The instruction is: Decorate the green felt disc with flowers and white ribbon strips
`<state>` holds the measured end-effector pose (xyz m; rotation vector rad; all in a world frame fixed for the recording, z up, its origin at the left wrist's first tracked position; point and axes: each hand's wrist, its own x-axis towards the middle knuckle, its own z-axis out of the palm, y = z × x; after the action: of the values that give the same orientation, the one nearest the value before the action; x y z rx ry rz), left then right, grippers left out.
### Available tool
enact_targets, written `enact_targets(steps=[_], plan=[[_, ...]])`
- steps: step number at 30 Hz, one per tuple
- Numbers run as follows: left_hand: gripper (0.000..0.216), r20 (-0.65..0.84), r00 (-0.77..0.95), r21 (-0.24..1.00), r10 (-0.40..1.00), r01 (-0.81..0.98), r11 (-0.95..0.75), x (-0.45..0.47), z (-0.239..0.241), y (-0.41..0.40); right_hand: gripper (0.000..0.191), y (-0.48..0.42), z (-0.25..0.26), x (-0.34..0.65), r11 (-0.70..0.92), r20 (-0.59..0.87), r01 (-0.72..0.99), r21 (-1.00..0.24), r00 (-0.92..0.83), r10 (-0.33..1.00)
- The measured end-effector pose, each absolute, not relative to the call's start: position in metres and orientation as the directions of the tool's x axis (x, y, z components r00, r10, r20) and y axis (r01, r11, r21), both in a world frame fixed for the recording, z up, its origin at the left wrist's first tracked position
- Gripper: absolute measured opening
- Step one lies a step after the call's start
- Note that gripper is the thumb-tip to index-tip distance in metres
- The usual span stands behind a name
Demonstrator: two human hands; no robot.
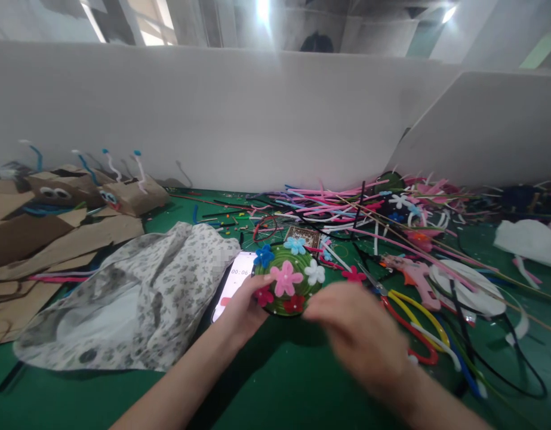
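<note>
My left hand grips the left edge of a green dome with a ridged surface that looks like coiled pipe cleaners. Fuzzy flowers in blue, pink, white and red cover it, with small pearl-like beads. The thumb rests beside the big pink flower. At the dome's lower right edge is my right hand, somewhat blurred, its fingers curled together in a pinch; whatever is between them is hidden. Under the left hand lies a phone with a timer on its screen. A loose red flower lies behind the right hand.
Scissors with red and yellow handles and a pink glue gun lie to the right. Pipe cleaners are heaped behind. Patterned cloth and cardboard pieces cover the left. A white partition stands at the back.
</note>
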<state>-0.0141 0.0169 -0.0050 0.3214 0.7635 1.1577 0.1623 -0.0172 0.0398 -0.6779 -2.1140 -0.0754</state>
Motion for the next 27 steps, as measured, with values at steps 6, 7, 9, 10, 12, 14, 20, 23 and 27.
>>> enact_targets(steps=[6, 7, 9, 10, 12, 14, 20, 23, 27], plan=[[0.017, -0.23, 0.392, 0.662, 0.89, -0.607, 0.439, -0.011, -0.004, 0.013, 0.014, 0.021, 0.067, 0.2, 0.743, 0.614, 0.607, -0.282, -0.481, 0.626], [0.017, -0.23, 0.403, 0.673, 0.886, -0.592, 0.444, -0.011, -0.003, 0.012, 0.014, 0.023, 0.065, 0.2, 0.75, 0.567, 0.594, -0.291, -0.524, 0.635], [0.018, -0.231, 0.42, 0.682, 0.878, -0.573, 0.454, -0.01, -0.002, 0.01, 0.014, 0.024, 0.06, 0.198, 0.749, 0.511, 0.586, -0.309, -0.562, 0.65], [0.019, -0.235, 0.424, 0.681, 0.875, -0.571, 0.459, -0.009, -0.002, 0.009, 0.014, 0.024, 0.059, 0.197, 0.747, 0.492, 0.582, -0.32, -0.572, 0.656], [0.022, -0.254, 0.425, 0.673, 0.869, -0.568, 0.475, -0.008, -0.002, 0.008, 0.011, 0.023, 0.057, 0.194, 0.747, 0.454, 0.566, -0.349, -0.595, 0.663], [0.024, -0.28, 0.427, 0.671, 0.86, -0.553, 0.494, -0.008, -0.003, 0.007, 0.01, 0.023, 0.057, 0.192, 0.74, 0.414, 0.565, -0.364, -0.614, 0.672], [0.027, -0.31, 0.434, 0.657, 0.846, -0.546, 0.52, -0.01, -0.01, 0.008, 0.013, 0.026, 0.057, 0.204, 0.682, 0.56, 0.651, -0.334, -0.445, 0.699], [0.026, -0.331, 0.446, 0.628, 0.832, -0.553, 0.547, -0.011, -0.013, 0.01, 0.008, 0.035, 0.056, 0.234, 0.503, 0.732, 0.759, -0.414, -0.051, 0.679], [0.026, -0.372, 0.402, 0.592, 0.837, -0.591, 0.547, -0.011, -0.014, 0.013, 0.028, 0.052, 0.059, 0.299, 0.167, 0.738, 0.826, -0.538, 0.367, 0.566]])
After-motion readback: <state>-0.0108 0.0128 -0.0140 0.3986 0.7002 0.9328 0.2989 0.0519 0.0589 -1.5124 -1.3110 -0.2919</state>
